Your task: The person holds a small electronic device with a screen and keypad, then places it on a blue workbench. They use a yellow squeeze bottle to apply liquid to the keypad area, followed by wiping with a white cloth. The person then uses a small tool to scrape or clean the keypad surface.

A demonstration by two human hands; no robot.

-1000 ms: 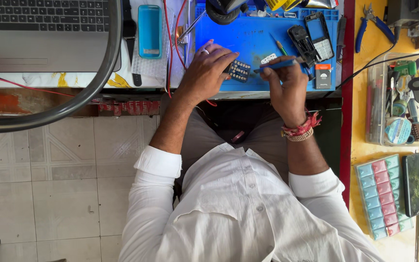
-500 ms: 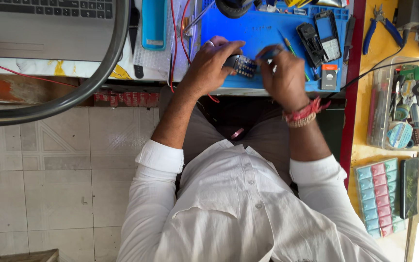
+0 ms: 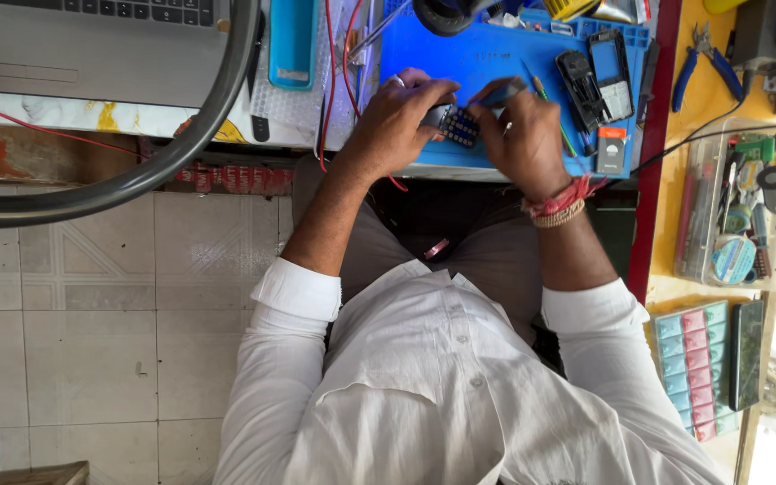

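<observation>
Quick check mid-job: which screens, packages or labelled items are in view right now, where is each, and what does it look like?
Laptop: top left on the bench, grey, only keyboard and palm rest visible, no screen.
Keypad phone: between left hand and right hand, small, dark.
Opened phone shells: on the blue mat, black, rectangular.
Clear plastic box: right, holds small parts.
Dark flat slab: lower right, beside a pastel compartment organiser.

A small keypad phone (image 3: 456, 124) is gripped by the left hand (image 3: 397, 117) over a blue work mat (image 3: 487, 63). A blue-handled tool (image 3: 500, 92) is pinched in the right hand (image 3: 524, 135), just beside the left fingertips. Opened phone parts (image 3: 596, 81) are laid beyond the right fingers.
</observation>
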